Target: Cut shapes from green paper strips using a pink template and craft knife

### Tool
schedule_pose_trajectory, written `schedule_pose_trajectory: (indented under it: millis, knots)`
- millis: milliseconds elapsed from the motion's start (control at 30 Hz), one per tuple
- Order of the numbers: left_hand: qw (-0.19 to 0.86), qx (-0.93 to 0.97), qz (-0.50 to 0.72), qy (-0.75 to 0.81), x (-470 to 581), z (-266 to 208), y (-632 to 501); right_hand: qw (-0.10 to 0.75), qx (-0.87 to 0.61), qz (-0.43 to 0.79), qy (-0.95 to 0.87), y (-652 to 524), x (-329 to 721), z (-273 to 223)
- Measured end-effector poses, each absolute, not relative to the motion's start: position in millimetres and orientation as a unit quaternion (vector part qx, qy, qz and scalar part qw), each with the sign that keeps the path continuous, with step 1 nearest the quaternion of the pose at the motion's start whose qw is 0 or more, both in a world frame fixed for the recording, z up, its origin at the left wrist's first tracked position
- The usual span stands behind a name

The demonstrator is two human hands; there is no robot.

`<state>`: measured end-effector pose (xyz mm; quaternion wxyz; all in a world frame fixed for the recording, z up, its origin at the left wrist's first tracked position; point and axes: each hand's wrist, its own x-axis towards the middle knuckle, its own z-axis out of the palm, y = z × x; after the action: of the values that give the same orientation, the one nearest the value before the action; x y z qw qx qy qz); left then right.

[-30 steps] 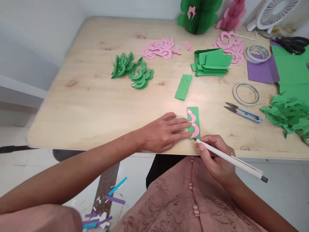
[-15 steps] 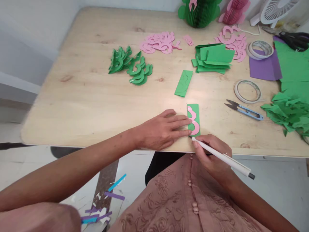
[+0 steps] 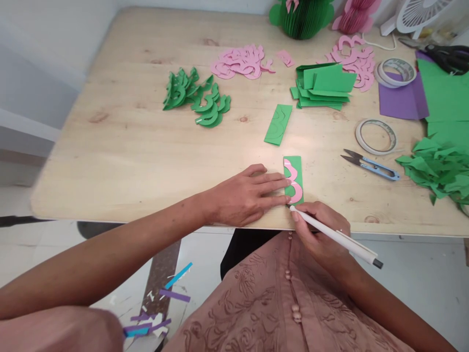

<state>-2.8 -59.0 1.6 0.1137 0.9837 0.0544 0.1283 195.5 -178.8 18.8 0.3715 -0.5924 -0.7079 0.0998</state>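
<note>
My left hand (image 3: 249, 196) lies flat with fingers stretched out, its fingertips pressing a pink wavy paper cutout (image 3: 295, 193) onto a green paper strip (image 3: 298, 168) near the table's front edge. Between the fingers of my right hand (image 3: 320, 230) is a white pen (image 3: 339, 235), its tip at the lower end of the cutout, close to my left fingertips. Just beyond lies another green strip (image 3: 278, 124) with a wavy outline drawn on it. To the right rest blue-handled thread snips (image 3: 377, 168), blades apart.
Cut green pieces (image 3: 212, 107) and pink cutouts (image 3: 238, 62) lie farther back. Folded green paper (image 3: 324, 88) is stacked behind the strips. Tape rolls (image 3: 376, 137), green scraps (image 3: 439, 166), black-handled scissors (image 3: 449, 58) and a white fan (image 3: 421, 14) stand right. Paper bits (image 3: 176, 296) litter the floor.
The pen's back end has shifted slightly left and up, with its tip still by the cutout's lower end. My left hand keeps its place on the cutout. The whole view has shifted slightly.
</note>
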Motion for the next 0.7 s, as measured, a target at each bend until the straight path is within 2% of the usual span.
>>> schedule_pose_trajectory:
  millis: [700]
  knots:
    - [0.118, 0.983, 0.125, 0.058, -2.3, 3.3, -59.3, 0.363, -0.6, 0.085, -0.708, -179.2, 196.1, 17.7]
